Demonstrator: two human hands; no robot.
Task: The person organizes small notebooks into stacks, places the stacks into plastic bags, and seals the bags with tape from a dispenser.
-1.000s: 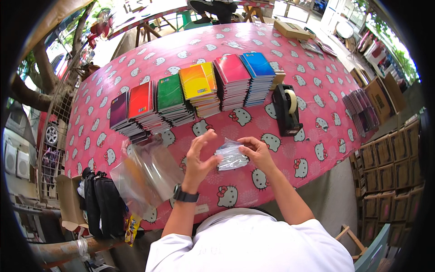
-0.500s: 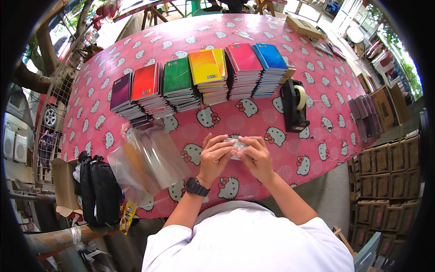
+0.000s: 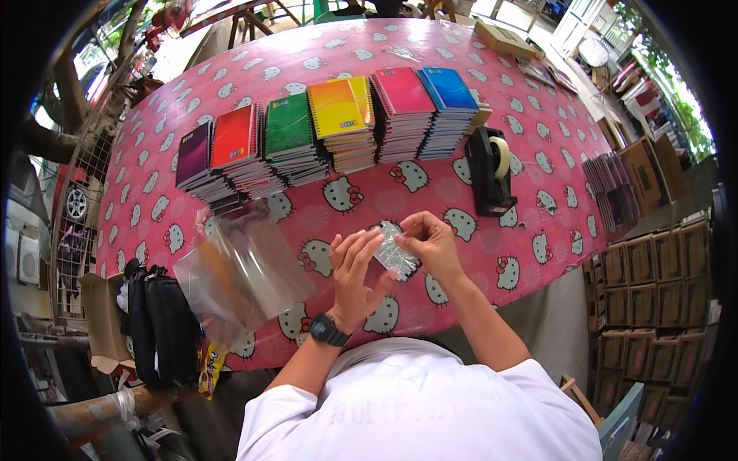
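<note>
A small crumpled piece of clear, shiny plastic (image 3: 395, 252) lies between my hands near the table's front edge; a dark edge shows beneath it, but I cannot make out what that is. My right hand (image 3: 432, 244) is closed, thumb and forefinger pinching the plastic at its upper right. At the other side my left hand (image 3: 355, 273) is open, fingers stretched upward and thumb apart, close against the plastic. Flat clear plastic sheets or bags (image 3: 261, 265) lie left of my left hand. A black tape dispenser (image 3: 490, 175) with a roll of tape stands to the right.
Stacks of spiral notebooks (image 3: 288, 127) in several colours cross the middle of the pink patterned table (image 3: 323, 207). A black bag (image 3: 165, 326) stands at the left edge. Dark notebook stacks (image 3: 607, 188) and an open carton (image 3: 649, 177) sit at right, above stacked brown boxes (image 3: 653, 269).
Both hands were closed together over the plastic. My left hand has opened and drawn slightly left; my right hand has risen a little, uncovering the crumpled plastic. The view has shifted slightly.
</note>
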